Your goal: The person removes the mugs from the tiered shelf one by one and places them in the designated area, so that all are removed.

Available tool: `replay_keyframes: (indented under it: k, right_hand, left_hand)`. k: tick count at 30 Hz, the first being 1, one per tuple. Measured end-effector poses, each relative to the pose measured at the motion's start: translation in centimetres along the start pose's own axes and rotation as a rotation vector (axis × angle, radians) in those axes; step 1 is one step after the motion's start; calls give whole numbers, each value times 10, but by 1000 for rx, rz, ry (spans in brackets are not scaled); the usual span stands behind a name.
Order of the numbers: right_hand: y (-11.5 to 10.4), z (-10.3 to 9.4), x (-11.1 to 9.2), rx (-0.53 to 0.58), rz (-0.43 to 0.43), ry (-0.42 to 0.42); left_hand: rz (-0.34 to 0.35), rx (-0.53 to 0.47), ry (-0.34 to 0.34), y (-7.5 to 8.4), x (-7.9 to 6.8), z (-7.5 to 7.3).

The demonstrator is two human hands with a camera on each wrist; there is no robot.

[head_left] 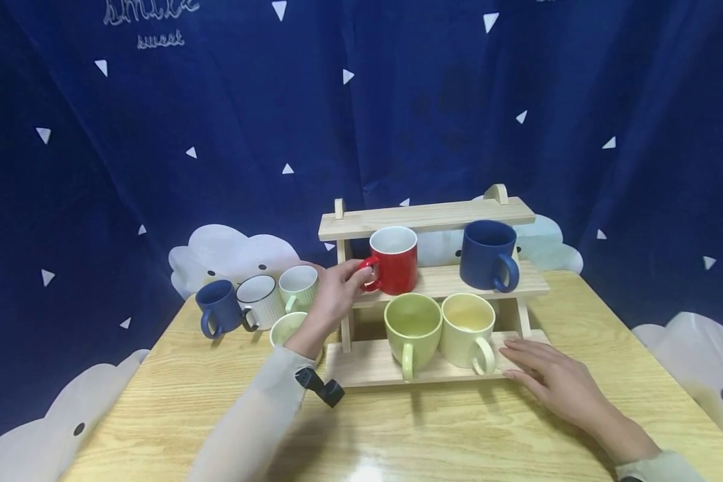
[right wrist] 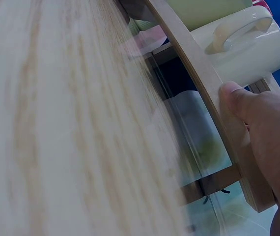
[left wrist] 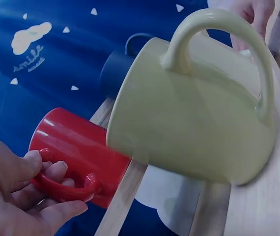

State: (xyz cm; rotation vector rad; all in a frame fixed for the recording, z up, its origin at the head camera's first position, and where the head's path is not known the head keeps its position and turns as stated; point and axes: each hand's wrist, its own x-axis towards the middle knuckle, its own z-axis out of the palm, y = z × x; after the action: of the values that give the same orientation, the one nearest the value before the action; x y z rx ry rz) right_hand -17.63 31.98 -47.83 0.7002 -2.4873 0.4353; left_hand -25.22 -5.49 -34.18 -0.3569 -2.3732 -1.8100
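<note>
On the middle shelf of a wooden rack (head_left: 367, 365) stands a red mug (head_left: 397, 264), white inside. My left hand (head_left: 335, 294) holds its handle; in the left wrist view the fingers curl through the red handle (left wrist: 64, 189). To the right on that shelf is a dark blue mug (head_left: 488, 258). On the bottom shelf a green mug (head_left: 412, 331) and a pale yellow mug (head_left: 466, 328) stand side by side, handles toward me. My right hand (head_left: 557, 381) rests with extended fingers on the bottom shelf's right end, beside the yellow mug; its thumb (right wrist: 236, 98) touches the shelf's front edge.
Left of the rack on the wooden table (head_left: 175, 381) stand a blue mug (head_left: 219, 308), a white mug with black handle (head_left: 259, 301), a ribbed pale green mug (head_left: 298, 284) and a light mug (head_left: 286, 326) partly behind my left arm. A blue curtain (head_left: 265, 120) hangs behind.
</note>
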Motion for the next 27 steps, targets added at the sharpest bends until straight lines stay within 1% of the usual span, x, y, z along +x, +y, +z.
replay_keyframes:
  k: [1,5,8,11,15,17,20,24,27]
  right_hand:
    - [0,0,0,0,0,1]
    - [0,0,0,0,0,4]
    - [-1,0,0,-1,3,4]
    - [-1,0,1,1,4,1]
    - [-2,0,0,2,7,2]
    - [-2,0,-1,1,7,4]
    - [-1,1,-1,2,7,7]
    - [-1,1,0,2,5,9]
    - [-1,1,0,2,6,5]
  left_hand:
    - [2,-24,9,-1,-1,-3]
    - [-18,-31,64,-3,-8,-17]
    - [-26,-18,98,-2,-14,-28]
    - [-23,-15,114,-2,-21,-38]
    - [-11,25,141,-4,-30,-50]
    - [-6,26,149,-5,-35,-56]
    - [-10,41,161,-5,-43,-65]
    - [-17,90,180,-5,-53,-77]
    - [-38,120,202,-7,-59,-85]
